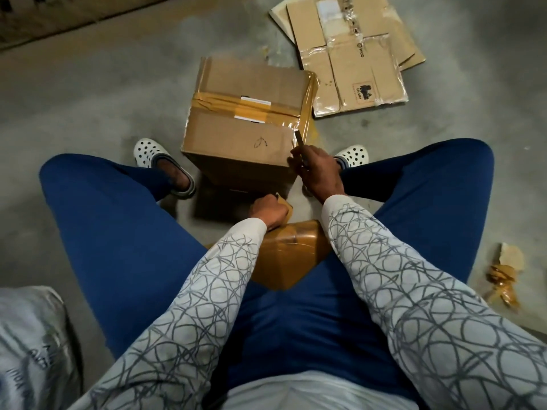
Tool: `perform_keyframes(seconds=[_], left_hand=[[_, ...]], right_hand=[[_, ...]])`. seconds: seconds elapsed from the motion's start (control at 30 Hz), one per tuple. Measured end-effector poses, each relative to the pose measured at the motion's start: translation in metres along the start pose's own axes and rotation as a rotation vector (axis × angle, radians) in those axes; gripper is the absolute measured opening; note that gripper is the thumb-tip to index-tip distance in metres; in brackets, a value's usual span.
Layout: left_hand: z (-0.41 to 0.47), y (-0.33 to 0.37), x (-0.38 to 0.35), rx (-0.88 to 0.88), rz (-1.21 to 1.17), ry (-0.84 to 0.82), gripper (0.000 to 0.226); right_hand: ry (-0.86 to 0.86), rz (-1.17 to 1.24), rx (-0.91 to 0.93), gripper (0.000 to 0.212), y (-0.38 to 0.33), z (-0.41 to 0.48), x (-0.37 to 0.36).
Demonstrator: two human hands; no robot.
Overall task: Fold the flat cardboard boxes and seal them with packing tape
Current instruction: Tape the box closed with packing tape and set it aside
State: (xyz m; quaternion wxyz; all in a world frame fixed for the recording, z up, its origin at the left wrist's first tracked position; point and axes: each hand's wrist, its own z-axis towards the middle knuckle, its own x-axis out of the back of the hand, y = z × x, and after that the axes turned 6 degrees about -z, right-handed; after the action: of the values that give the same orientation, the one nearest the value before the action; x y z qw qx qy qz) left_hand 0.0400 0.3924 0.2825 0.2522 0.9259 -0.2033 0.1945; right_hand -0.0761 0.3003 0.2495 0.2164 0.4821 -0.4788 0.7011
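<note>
**Outfit rundown: scribble sleeves, blue trousers, holey clogs**

Long sleeves on both arms, pale grey with dark scribbly loops all over. The left sleeve point(207, 291) and right sleeve point(399, 276) have the same print. The trousers point(118, 232) are plain deep blue. White clogs with round holes on the feet, left clog point(148, 152) and right clog point(353, 155), and the left one has a grey heel strap.

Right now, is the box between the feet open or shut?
Shut. The box has both top flaps lying flat, with a brown tape band across the seam where they meet.
</note>
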Motion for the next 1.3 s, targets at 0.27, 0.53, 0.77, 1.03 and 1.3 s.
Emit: perform_keyframes(seconds=[0.27,0.53,0.77,1.03,1.3], left_hand=[[-0.002,-0.005,0.020,0.136,-0.320,0.199,0.040],[-0.007,-0.024,0.130,0.108,-0.810,0.547,0.029],[0.008,-0.044,0.228,-0.212,-0.445,0.768,0.041],[0.074,-0.083,0.201,-0.084,0.091,0.448,0.034],[0.078,-0.074,0.183,0.006,-0.085,0.344,0.026]], right_hand=[[-0.015,0.057,-0.167,0.043,-0.009,0.001,-0.001],[-0.050,-0.057,-0.075,0.038,-0.024,-0.001,0.008],[-0.049,0.107,-0.307,0.094,-0.036,0.016,-0.005],[-0.142,0.081,-0.320,0.093,-0.014,0.011,-0.020],[-0.026,0.424,-0.689,0.071,0.010,0.038,-0.014]])
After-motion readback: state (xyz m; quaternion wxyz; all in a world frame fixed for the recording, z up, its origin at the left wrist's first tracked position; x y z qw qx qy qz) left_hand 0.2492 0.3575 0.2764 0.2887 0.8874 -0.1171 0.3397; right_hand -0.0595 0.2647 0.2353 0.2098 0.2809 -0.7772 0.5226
